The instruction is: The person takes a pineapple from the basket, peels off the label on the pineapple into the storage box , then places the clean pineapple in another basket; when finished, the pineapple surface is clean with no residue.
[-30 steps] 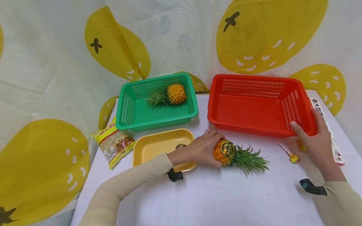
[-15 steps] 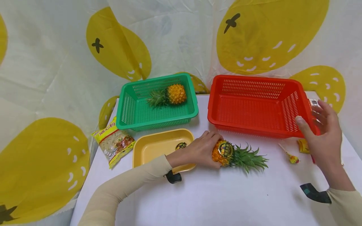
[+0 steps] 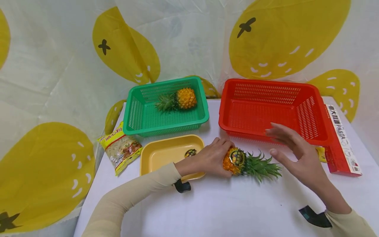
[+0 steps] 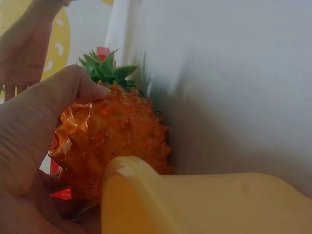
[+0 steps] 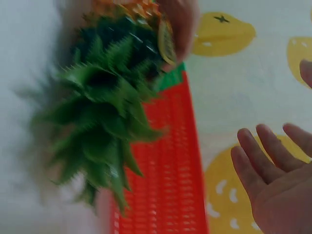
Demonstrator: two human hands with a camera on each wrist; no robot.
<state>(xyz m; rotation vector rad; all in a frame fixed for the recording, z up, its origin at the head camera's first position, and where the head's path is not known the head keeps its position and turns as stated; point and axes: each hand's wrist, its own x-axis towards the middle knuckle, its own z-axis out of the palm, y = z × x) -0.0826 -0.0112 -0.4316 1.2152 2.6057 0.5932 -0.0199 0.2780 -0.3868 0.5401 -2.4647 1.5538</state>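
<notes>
One orange, green-crowned, labelled pineapple

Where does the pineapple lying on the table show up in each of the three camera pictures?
Head view: the pineapple lies at centre, gripped by the left hand.
Left wrist view: its orange body fills the centre-left, behind the yellow tray.
Right wrist view: its green crown fills the upper left.
Shared landmark: the red basket.

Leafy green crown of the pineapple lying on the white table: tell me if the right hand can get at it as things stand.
Probably yes. The right hand hovers open just beside the green crown, with nothing between them; the left hand grips only the orange body of the pineapple.
</notes>
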